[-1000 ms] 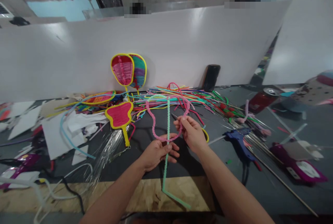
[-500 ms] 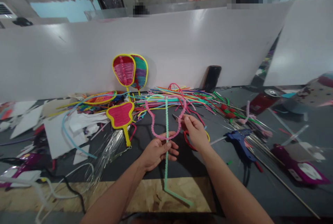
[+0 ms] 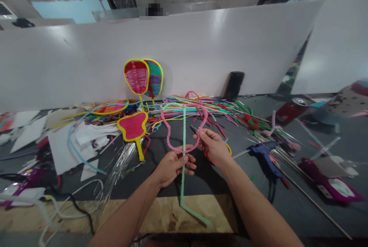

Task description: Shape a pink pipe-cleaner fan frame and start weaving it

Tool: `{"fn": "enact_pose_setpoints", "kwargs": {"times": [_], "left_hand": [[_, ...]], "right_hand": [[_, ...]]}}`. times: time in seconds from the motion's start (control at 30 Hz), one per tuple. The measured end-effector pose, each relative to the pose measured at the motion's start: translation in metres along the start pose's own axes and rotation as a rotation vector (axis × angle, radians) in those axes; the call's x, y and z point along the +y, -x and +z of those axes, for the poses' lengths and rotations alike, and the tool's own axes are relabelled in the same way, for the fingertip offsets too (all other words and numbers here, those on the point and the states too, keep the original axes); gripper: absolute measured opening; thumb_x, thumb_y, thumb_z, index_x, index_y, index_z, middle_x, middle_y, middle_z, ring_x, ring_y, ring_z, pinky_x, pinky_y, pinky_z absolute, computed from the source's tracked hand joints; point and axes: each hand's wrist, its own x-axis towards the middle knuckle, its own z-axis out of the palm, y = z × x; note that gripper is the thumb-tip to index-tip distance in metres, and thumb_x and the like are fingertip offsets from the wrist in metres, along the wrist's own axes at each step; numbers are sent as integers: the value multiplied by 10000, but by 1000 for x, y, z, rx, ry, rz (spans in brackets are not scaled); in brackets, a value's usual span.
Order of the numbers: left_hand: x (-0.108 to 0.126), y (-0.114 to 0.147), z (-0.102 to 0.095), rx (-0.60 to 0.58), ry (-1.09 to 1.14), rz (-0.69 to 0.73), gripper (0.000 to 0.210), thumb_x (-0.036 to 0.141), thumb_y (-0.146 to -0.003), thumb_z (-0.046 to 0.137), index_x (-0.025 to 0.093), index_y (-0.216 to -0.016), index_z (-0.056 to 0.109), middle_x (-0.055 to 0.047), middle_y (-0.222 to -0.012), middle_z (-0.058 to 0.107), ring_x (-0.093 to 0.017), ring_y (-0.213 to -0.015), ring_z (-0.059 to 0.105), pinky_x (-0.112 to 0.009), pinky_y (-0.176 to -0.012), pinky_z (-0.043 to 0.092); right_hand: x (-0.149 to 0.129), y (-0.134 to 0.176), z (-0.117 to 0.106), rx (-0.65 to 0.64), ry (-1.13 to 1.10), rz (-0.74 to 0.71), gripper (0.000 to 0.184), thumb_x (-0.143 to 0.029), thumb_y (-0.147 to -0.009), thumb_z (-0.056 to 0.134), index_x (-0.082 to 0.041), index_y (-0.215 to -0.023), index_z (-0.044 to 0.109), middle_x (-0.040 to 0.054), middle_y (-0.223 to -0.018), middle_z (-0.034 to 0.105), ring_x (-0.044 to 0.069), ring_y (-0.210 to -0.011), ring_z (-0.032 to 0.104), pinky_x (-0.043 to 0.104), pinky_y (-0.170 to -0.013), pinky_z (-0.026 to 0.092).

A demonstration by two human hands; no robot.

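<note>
My left hand [image 3: 176,166] pinches a mint-green pipe cleaner [image 3: 183,185] just below the bottom of a wavy pink pipe-cleaner outline [image 3: 169,136]. The green stem runs up through the middle of the pink shape, and its lower end bends off to the right. My right hand [image 3: 212,145] is closed on the right side of the pink outline, thumb and fingertips together. Scissors with yellow and red handles [image 3: 229,147] lie partly hidden behind that hand. Left of my hands rests a small finished fan [image 3: 132,127], pink with a yellow rim.
Loose pipe cleaners [image 3: 178,105] are heaped along the white partition [image 3: 195,55]. Two more fans [image 3: 137,77] lean there, and a phone [image 3: 234,86] stands upright. To the right are a blue glue gun [image 3: 266,157], a red can [image 3: 293,111] and a purple packet [image 3: 330,185].
My right hand has moved slightly and its fingers have closed on the pink outline's right side. My left hand keeps its hold on the green stem.
</note>
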Motion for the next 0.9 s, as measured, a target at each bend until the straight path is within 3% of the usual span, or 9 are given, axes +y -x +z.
{"fn": "enact_pose_setpoints", "kwargs": {"times": [0.1, 0.23, 0.37, 0.57, 0.9], "left_hand": [[3, 0, -2, 45, 21, 46, 429, 241, -736, 685, 193, -1142, 557, -41, -826, 621, -139, -695, 635, -272, -616, 544], [8, 1, -4, 73, 13, 94, 360, 211, -704, 711, 179, -1049, 613, -35, -828, 621, -125, -698, 619, -276, -648, 545], [10, -1, -6, 104, 5, 134, 322, 228, -682, 727, 167, -981, 624, -38, -837, 639, -138, -739, 613, -286, -669, 537], [10, -3, -10, 202, -35, 171, 254, 291, -655, 745, 137, -792, 596, 15, -660, 588, -89, -582, 557, -226, -592, 496], [4, -5, -6, 300, -151, 285, 280, 351, -650, 731, 147, -759, 573, 16, -636, 604, -119, -592, 578, -234, -554, 486]], "right_hand": [[1, 3, 3, -76, 8, 78, 257, -397, -699, 707, -204, -856, 641, -15, -743, 643, 78, -600, 535, 200, -557, 408], [8, 8, 7, -223, 73, 160, 237, -337, -660, 750, -190, -798, 624, -26, -686, 611, 86, -581, 534, 220, -565, 408], [13, 8, 8, -197, 87, 141, 208, -336, -673, 739, -187, -742, 611, -40, -622, 581, 81, -556, 522, 214, -559, 404], [14, 8, 10, -182, 26, 166, 229, -292, -621, 779, -195, -775, 639, -48, -616, 583, 68, -519, 503, 203, -529, 388], [22, 11, 16, -248, 3, 174, 213, -307, -654, 760, -189, -730, 601, -43, -620, 582, 71, -545, 512, 195, -546, 409]]}}
